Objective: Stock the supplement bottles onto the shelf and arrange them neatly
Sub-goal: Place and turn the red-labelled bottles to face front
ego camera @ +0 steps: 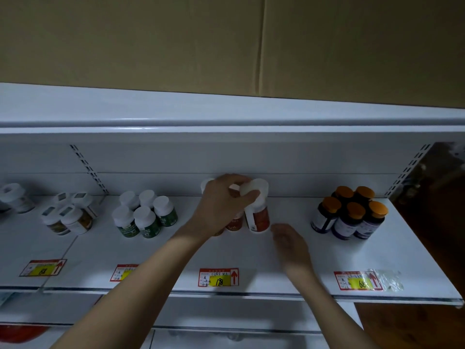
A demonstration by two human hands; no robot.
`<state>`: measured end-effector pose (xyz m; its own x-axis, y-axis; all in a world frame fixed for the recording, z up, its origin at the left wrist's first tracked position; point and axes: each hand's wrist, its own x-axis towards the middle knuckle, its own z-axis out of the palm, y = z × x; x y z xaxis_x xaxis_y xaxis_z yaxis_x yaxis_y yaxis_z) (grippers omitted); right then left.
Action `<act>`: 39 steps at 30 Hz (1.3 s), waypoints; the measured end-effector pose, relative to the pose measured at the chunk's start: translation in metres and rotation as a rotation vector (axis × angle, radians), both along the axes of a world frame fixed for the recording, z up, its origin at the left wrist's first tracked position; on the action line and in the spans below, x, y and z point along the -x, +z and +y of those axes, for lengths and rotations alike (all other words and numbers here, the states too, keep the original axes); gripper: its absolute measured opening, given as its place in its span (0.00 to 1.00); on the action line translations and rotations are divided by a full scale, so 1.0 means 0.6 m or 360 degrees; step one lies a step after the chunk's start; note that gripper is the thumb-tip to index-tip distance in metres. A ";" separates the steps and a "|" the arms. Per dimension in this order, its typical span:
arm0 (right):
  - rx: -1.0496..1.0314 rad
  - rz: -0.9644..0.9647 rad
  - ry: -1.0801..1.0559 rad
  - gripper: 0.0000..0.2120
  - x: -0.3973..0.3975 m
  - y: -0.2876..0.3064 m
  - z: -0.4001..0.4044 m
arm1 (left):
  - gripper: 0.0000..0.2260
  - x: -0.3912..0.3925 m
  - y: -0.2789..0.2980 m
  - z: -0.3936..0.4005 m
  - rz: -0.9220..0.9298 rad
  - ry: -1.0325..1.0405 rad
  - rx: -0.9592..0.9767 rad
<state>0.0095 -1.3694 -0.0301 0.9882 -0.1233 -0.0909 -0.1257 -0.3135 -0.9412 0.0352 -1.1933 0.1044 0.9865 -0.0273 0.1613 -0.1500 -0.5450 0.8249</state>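
Observation:
A cluster of white-capped bottles with orange-red labels [260, 217] stands mid-shelf on the white shelf [289, 263], close to the back panel. My left hand [222, 204] reaches over the cluster and its fingers close around the white cap of a bottle at the group's front right. Part of the cluster is hidden behind this hand. My right hand [290, 241] hovers just right of and below the cluster, blurred, fingers apart, holding nothing.
Green-label white-capped bottles [144, 215] stand to the left, with yellow-label bottles [70, 215] further left. Dark bottles with orange caps [352, 214] stand at the right. Red and yellow price tags [218, 277] line the shelf's front edge. Cardboard boxes [226, 41] sit on top.

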 end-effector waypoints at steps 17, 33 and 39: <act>-0.0732 -0.0104 0.0239 0.15 0.083 0.160 0.116 | 0.11 0.099 -0.009 0.081 0.0341 0.0000 0.0692; -0.0627 -0.0323 0.0125 0.22 0.108 0.167 0.183 | 0.18 0.126 -0.006 0.141 0.0440 -0.0024 0.0668; -0.0582 -0.0212 0.0287 0.15 0.111 0.176 0.191 | 0.17 0.126 -0.004 0.149 0.0407 0.0005 0.0905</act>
<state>-0.0568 -1.2547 0.0755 0.9971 0.0692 0.0332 0.0306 0.0383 -0.9988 -0.0406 -1.1038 0.1022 0.9958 -0.0036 -0.0915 0.0915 -0.0099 0.9958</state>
